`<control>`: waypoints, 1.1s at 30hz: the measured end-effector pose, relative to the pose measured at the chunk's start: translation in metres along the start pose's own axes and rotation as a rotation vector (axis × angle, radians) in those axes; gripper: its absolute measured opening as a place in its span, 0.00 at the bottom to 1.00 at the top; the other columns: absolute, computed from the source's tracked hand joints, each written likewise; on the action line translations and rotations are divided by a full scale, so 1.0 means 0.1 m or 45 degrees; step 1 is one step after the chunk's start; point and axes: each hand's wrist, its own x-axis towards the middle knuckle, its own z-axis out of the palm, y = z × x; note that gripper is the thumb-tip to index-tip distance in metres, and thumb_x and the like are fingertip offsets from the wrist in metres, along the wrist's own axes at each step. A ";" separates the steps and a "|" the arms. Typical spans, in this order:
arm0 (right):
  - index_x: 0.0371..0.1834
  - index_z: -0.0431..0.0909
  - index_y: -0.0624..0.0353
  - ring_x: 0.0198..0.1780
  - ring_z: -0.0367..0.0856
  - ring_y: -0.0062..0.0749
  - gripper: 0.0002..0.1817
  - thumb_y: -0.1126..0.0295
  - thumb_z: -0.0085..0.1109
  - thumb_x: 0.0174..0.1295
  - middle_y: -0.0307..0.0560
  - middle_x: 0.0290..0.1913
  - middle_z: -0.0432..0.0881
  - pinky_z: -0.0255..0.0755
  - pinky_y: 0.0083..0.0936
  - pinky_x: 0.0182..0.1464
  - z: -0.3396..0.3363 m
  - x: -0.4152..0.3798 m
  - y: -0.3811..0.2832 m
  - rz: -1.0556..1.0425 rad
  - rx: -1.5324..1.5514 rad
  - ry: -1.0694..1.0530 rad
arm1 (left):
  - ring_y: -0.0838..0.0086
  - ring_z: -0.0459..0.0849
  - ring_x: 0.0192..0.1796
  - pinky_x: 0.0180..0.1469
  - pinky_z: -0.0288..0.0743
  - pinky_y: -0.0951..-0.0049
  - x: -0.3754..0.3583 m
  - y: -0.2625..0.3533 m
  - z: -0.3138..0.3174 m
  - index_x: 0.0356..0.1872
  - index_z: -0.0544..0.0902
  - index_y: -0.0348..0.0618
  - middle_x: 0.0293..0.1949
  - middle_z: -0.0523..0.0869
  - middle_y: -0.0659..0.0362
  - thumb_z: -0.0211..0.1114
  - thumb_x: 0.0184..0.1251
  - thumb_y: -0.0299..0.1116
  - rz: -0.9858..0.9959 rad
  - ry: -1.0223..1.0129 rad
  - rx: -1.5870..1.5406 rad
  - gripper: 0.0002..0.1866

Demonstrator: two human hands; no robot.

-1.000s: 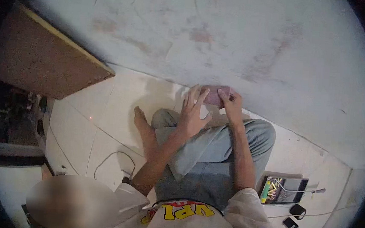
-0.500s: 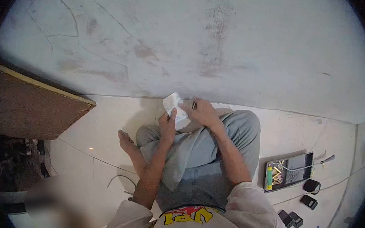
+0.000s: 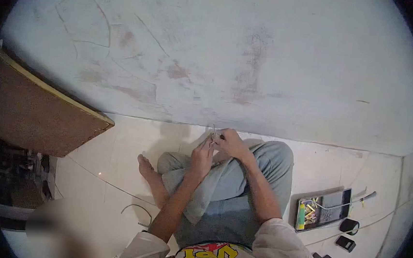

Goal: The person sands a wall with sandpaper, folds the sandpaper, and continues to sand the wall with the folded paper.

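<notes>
My left hand (image 3: 201,158) is closed on a flat white piece (image 3: 214,138), which now shows mostly edge-on, so its face is hidden. Close against it, my right hand (image 3: 232,143) is curled with its fingertips by the white piece. A small dark thing (image 3: 222,136) shows at those fingers, too small to name. Both hands meet above my crossed legs, near the foot of the wall.
On the floor at right lies a black tray (image 3: 325,220) with small brass-coloured parts, a green-and-yellow tube (image 3: 301,217) and a wire-like tool (image 3: 344,202). Several black blocks (image 3: 346,244) sit beside it. A brown board (image 3: 43,111) stands at left. The wall (image 3: 306,88) rises ahead.
The white piece has turned from face-up to nearly edge-on. My left hand has moved right and closer to my right hand. The view has also shifted slightly.
</notes>
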 end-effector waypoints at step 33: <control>0.42 0.77 0.65 0.41 0.81 0.58 0.20 0.55 0.55 0.61 0.65 0.35 0.82 0.73 0.49 0.44 0.28 -0.02 0.21 0.037 -0.276 -0.102 | 0.36 0.40 0.74 0.72 0.43 0.39 1.29 1.10 -0.52 0.71 0.49 0.27 0.72 0.45 0.34 0.42 0.53 0.12 0.825 0.812 0.408 0.38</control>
